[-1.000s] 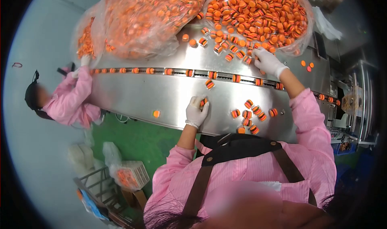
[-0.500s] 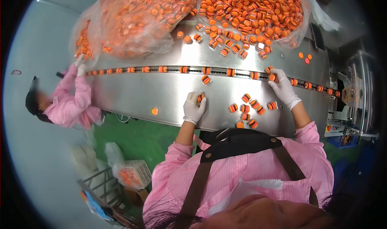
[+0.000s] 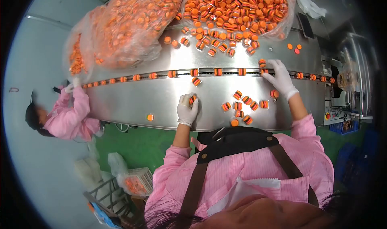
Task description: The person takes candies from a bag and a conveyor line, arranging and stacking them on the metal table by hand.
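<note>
My left hand (image 3: pixel 187 110), in a white glove, rests on the steel table with its fingers closed around a burger-shaped candy (image 3: pixel 192 99) in clear packaging. Over the narrow conveyor (image 3: pixel 207 72), my gloved right hand (image 3: pixel 281 79) has thumb and fingers spread. Its thumb tip is close to a candy on the belt (image 3: pixel 264 72); contact is unclear. Another candy (image 3: pixel 262 63) lies just behind the belt by the fingers. Between my hands and nearer me is a loose group of several candies (image 3: pixel 246 100), with one candy (image 3: pixel 274 93) below my right wrist.
Large clear bags of candies (image 3: pixel 238 11) (image 3: pixel 133 23) fill the table's far side, with loose ones spilled in front. A co-worker in pink (image 3: pixel 68 112) stands at the left end of the belt. Machinery (image 3: pixel 354 76) is at the right end.
My right hand has let go of a candy, which now lies on the near side of the belt, and is back over the conveyor. The whole view has shifted slightly; my left hand keeps its candy.
</note>
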A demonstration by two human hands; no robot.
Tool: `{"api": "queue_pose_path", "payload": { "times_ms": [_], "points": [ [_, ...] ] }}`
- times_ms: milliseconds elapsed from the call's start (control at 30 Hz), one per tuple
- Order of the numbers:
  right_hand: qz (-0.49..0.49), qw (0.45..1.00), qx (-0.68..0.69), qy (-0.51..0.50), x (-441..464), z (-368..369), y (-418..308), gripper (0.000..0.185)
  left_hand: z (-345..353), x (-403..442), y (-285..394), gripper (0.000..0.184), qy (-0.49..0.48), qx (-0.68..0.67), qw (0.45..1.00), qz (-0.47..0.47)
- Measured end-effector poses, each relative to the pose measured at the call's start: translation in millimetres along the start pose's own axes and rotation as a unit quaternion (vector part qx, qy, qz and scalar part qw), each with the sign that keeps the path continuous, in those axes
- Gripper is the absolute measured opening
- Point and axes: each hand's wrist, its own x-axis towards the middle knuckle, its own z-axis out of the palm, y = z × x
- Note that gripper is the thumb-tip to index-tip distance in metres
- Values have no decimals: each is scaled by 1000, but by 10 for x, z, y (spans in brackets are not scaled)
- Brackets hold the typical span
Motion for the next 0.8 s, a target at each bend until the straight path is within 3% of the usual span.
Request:
{"api": "queue_pose_path", "payload": {
  "times_ms": [100, 167, 267, 300, 367, 567, 600, 700, 733, 800],
  "points": [
    [33, 996, -81, -18, 352, 160, 22, 40, -24, 0, 39, 25, -3, -10, 1000, -17],
    [61, 987, -85, -122, 564, 234, 131, 32, -29, 3, 28, 24, -3, -4, 1000, -9],
    [63, 997, -10, -44, 526, 256, 215, 27, -46, -2, 47, 25, -25, -27, 999, -36],
    [16, 999, 44, 12, 448, 308, 370, 27, -53, -4, 53, 25, -25, -20, 999, -38],
    [59, 995, 73, -29, 225, 172, 387, 27, -86, 14, 118, 24, -21, -26, 998, -49],
    [151, 953, 264, 5, -603, 259, 488, 24, -23, -15, -14, 27, -11, -33, 999, -23],
    [153, 939, 307, 29, -690, 388, 534, 24, -59, -5, 15, 34, 12, 7, 1000, 5],
    [206, 885, 418, -13, -794, 436, 324, 27, -99, 74, 152, 45, 180, 44, 982, -30],
    [146, 910, 388, 10, -839, 615, 440, 30, -115, 163, 179, 45, 178, 47, 983, -30],
    [133, 904, 406, -5, -856, 663, 306, 31, -215, 492, 377, 43, 174, 17, 985, 8]
  ]
}}
